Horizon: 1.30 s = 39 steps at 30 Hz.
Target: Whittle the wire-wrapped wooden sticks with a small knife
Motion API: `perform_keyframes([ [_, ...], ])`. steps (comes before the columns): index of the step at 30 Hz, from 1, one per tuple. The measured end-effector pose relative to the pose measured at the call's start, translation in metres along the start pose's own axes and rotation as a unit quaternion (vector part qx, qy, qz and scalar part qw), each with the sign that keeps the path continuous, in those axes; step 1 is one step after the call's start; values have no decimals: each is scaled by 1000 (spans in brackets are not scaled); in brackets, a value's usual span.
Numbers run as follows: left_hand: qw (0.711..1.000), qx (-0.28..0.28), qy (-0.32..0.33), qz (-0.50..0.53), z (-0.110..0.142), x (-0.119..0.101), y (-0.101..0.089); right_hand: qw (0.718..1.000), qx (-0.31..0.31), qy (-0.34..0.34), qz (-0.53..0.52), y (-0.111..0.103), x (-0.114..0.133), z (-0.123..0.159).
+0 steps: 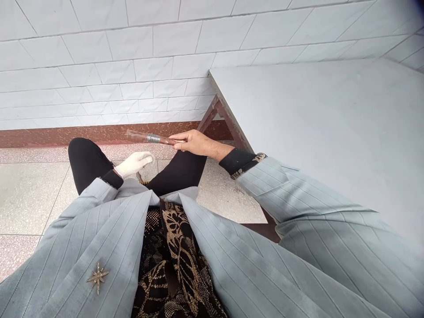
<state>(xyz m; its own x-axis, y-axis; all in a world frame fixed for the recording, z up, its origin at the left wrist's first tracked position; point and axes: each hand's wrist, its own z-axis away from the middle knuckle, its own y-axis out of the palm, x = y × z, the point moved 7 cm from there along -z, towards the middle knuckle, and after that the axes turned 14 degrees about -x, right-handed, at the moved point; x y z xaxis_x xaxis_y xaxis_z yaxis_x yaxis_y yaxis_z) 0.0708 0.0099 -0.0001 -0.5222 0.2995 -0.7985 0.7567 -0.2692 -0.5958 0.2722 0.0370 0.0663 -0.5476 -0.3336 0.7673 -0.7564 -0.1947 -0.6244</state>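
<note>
A grey pinstriped jacket (99, 247) is being worn closest to the camera, its lapels being spread over a black-and-gold leaf-patterned garment (175, 260). To the right, a grey-topped table (318, 132) on a brown wooden frame (219, 110) is being passed by the outstretched right sleeve. Behind it, a white tiled wall (132, 48) is being met by a reddish-brown skirting band (99, 134), and a speckled terrazzo floor (29, 198) is being seen below that. Black trousers (88, 161) are being shown at the knees, with the person apparently seated, though the seat itself is being hidden.

A wire-bound wooden rod (141, 136) is being gripped near one end by the bare right hand (195, 143), between thumb and fingers, and is being held out level above the right leg, with its free end pointing left. The left hand (135, 163), covered by a white knit glove, is being kept low between the knees, just below the rod and not touching it. Its fingers are being held curled together, and whether anything is being held inside cannot be told. A small brownish object (139, 177) is being glimpsed beneath that glove, too small to identify. A star-shaped brooch (97, 277) is being worn on the left lapel.
</note>
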Motion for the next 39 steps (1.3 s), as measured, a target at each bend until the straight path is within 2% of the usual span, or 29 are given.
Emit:
perform_keyframes([
  [6, 994, 22, 42, -100, 5, -13, 0, 989, -61, 80, 107, -11, -12, -1],
  [12, 975, 36, 91, -200, 9, -29, -1, 962, -97, 108, 229, -28, -22, -5],
  [15, 954, 40, 108, -276, 10, -38, -3, 946, -76, 121, 290, -30, -29, -5],
  [19, 935, -2, 131, -330, 3, -52, -18, 938, 12, 77, 337, -19, -30, -3],
  [24, 938, -71, 160, -300, -14, -71, -44, 958, 125, 7, 260, 2, -23, 4],
  [28, 951, -100, 143, -255, -24, -81, -62, 965, 178, -25, 190, 11, -17, 10],
  [31, 966, -118, 116, -200, -31, -78, -70, 970, 206, -45, 121, 15, -7, 14],
  [33, 974, -135, 94, -156, -34, -68, -73, 973, 212, -54, 76, 15, 1, 16],
  [35, 980, -143, 66, -125, -36, -53, -70, 981, 180, -64, 26, 12, 9, 14],
  [39, 991, -96, 46, -81, -27, -29, -45, 995, 7, -76, -59, -9, 17, 1],
])
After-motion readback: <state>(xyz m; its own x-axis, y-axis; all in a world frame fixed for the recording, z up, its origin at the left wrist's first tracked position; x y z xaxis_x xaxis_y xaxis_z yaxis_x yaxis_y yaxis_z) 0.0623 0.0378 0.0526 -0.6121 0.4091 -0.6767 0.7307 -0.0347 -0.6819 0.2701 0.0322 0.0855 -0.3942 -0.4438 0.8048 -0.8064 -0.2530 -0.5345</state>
